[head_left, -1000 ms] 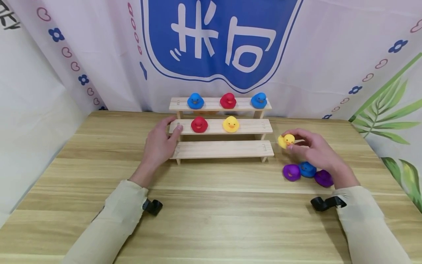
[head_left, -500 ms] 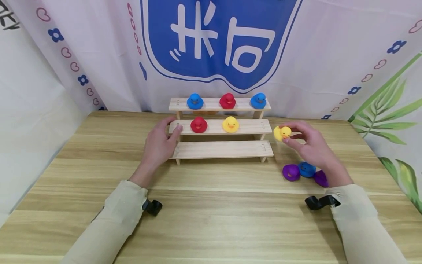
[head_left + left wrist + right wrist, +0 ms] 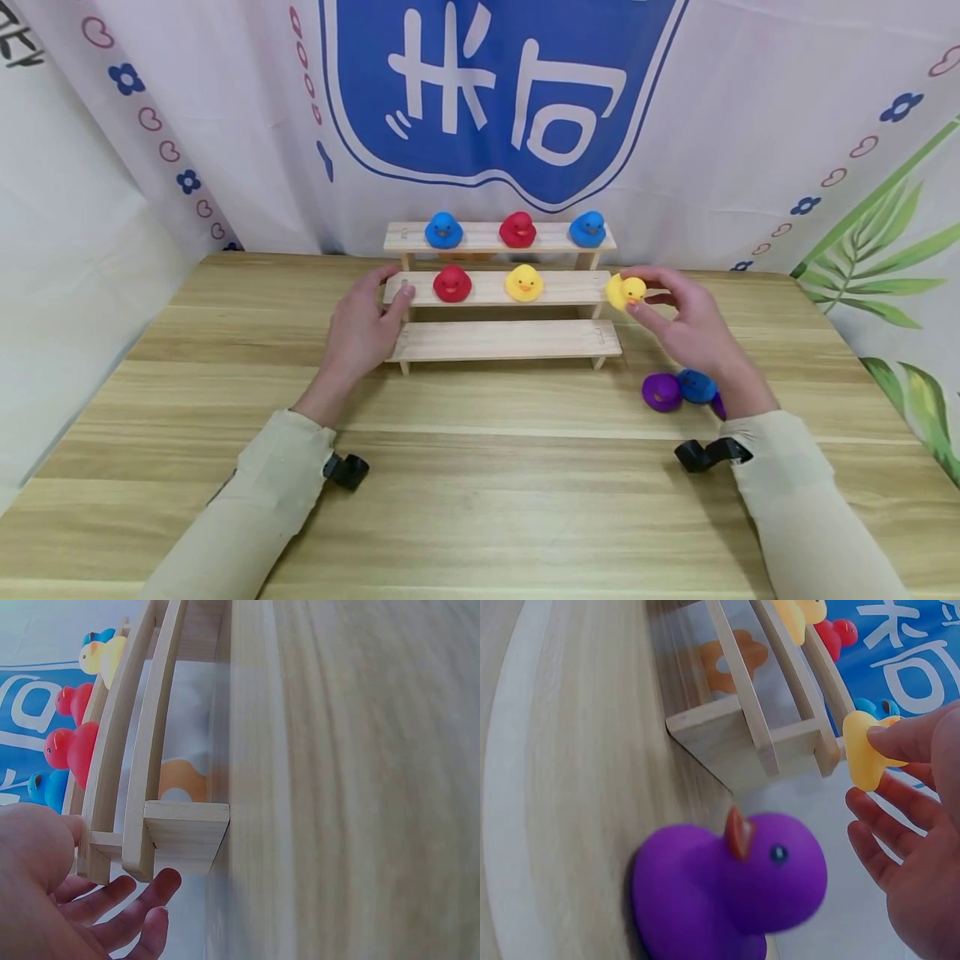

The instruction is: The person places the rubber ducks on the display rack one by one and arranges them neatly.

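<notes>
1. Left of the wooden rack (image 3: 504, 340), I am seeing a pale left sleeve (image 3: 262, 483) spanning the wood-grained table (image 3: 480, 517), a black wrist mount (image 3: 347, 472) sitting at its cuff.
2. At the rack's left end, the left hand (image 3: 363, 321) is gripping the middle tier, its thumb resting on the board and its other fingers curving past the end.
3. On the rack's left side, a blue duck (image 3: 444, 231) is perching on the top tier, while a red duck (image 3: 452, 285) is sitting one tier below.
4. At the rack's centre, a second red duck (image 3: 517, 230) is occupying the top tier and a yellow duck (image 3: 524, 285) the middle one; a white curtain (image 3: 697, 167) is hanging behind.
5. Toward the rack's right end, a second blue duck (image 3: 587, 230) is sitting up top.
6. Beside it on my screen, at the right end of the rack's middle tier, the right hand (image 3: 690, 329) is pinching another yellow duck (image 3: 618, 292) between thumb and fingers; whether the duck is touching the board, I cannot tell.
7. Right of the rack and nearer me, a purple duck (image 3: 662, 393) is resting just beside a third blue duck (image 3: 697, 387); the right wrist is partly hiding a second purple duck (image 3: 718, 406).
</notes>
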